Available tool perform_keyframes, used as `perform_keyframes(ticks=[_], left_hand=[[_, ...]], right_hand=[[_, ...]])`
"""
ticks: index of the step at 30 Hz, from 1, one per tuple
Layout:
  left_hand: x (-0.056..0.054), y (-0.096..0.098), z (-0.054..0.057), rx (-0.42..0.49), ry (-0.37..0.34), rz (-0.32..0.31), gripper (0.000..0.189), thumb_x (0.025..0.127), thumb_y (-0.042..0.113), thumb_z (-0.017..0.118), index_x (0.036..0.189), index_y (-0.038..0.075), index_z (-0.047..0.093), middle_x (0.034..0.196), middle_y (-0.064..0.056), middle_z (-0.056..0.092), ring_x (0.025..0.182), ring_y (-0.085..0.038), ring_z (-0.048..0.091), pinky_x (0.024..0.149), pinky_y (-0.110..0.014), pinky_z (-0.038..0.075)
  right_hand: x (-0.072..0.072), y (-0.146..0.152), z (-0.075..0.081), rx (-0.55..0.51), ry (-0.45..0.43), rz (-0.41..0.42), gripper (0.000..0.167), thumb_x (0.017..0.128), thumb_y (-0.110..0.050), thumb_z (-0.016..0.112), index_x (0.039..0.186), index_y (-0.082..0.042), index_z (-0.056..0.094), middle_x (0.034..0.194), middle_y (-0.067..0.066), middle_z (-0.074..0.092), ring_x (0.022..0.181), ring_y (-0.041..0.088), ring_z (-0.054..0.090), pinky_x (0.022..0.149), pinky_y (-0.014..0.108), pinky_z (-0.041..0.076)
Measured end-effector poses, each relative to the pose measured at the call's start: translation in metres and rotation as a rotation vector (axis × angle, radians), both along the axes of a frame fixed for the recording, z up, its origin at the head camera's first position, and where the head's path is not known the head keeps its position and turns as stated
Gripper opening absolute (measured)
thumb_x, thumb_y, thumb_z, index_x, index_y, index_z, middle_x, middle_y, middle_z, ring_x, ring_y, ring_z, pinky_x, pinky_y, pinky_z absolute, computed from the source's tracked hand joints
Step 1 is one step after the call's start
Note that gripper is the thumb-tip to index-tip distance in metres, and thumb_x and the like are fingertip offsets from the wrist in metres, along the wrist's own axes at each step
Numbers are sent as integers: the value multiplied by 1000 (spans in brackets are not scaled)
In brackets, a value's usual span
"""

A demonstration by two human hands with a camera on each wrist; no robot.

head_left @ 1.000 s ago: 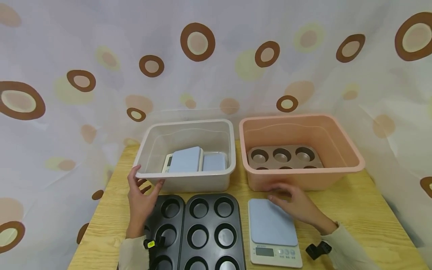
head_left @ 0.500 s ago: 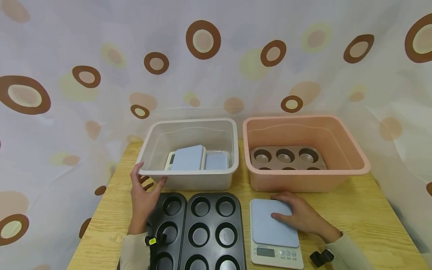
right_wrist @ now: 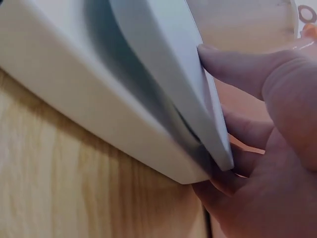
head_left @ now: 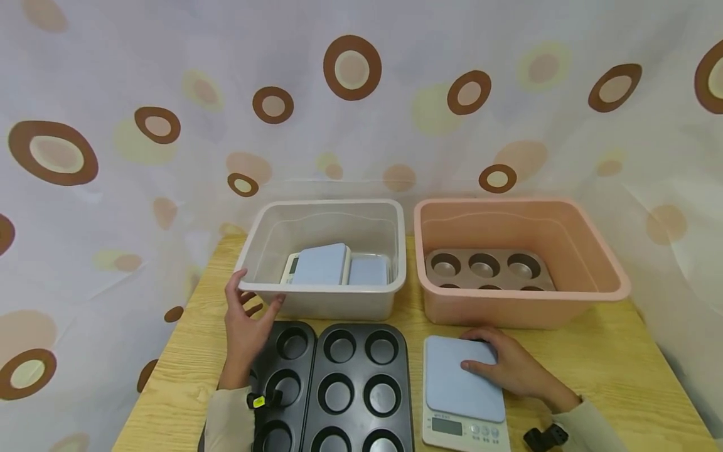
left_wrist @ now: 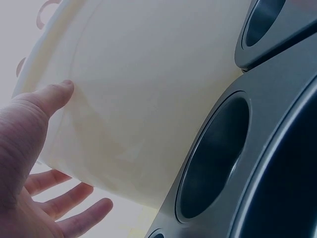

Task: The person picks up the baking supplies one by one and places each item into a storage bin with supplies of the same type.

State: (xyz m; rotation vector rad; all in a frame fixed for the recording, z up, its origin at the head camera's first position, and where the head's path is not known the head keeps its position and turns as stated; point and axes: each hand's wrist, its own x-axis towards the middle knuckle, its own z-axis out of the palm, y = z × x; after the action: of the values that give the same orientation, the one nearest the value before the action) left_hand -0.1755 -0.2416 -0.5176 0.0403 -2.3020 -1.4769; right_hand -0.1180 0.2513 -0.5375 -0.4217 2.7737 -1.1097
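My left hand (head_left: 247, 326) holds the near left corner of a white plastic bin (head_left: 339, 304); in the left wrist view, the thumb (left_wrist: 57, 96) lies on the outer wall and other fingers reach round the corner. Inside the bin are kitchen scales (head_left: 321, 265) with pale blue tops, one tilted. On the table, my right hand (head_left: 516, 367) grips the far right corner of another kitchen scale (head_left: 460, 380). Its thumb (right_wrist: 233, 64) lies on the scale's top plate, with fingers at the edge. The right wrist view shows the scale's side close to the wooden tabletop.
A pink bin (head_left: 519, 307) stands right of the white one, with a bronze muffin tin (head_left: 491, 270) in it. Two dark muffin tins (head_left: 361, 351) lie side by side left of the scale on the wooden table (head_left: 181, 351). A patterned sheet (head_left: 395, 144) hangs behind.
My right hand has come down from the front of the pink bin and taken hold of the scale's far corner. My left hand keeps its place on the white bin. The head view has shifted slightly.
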Motion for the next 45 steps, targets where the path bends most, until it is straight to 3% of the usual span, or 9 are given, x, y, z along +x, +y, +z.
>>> perform_keyframes(ticks=[8,20,32,40,45], left_hand=[[0,1,-2,-2,5,-13,92,95,14,85,167,25,30,163,-21,50,134,-44,59,107,-72,55],[-1,1,-3,-7,-2,-2,90,95,15,85,166,24,31,164,-20,49,136,-45,58,108,-71,55],[-2,0,-2,-9,2,0,89,95,14,85,166,24,31,164,-20,48,137,-45,59,107,-71,55],[-1,-1,-2,-16,-2,2,90,95,14,85,166,23,31,164,-21,48,137,-47,58,107,-73,54],[-2,0,-1,-24,-2,5,90,95,15,86,165,23,30,163,-22,49,137,-48,58,107,-73,54]], right_hand=[[5,2,-5,-47,-54,-58,46,89,-35,93,126,-14,76,132,0,75,123,10,63,101,25,53],[1,3,10,-160,-97,-26,41,90,-30,92,124,-16,74,132,1,74,115,-3,58,94,19,49],[-6,11,20,-286,-240,47,37,95,-28,87,127,-17,71,138,5,71,120,3,58,95,21,48],[-8,14,24,-378,-339,79,42,94,-20,87,129,-6,68,140,21,68,113,4,62,82,28,60],[-7,17,26,-429,-381,87,44,93,-17,88,129,-1,67,137,23,70,107,7,67,77,37,66]])
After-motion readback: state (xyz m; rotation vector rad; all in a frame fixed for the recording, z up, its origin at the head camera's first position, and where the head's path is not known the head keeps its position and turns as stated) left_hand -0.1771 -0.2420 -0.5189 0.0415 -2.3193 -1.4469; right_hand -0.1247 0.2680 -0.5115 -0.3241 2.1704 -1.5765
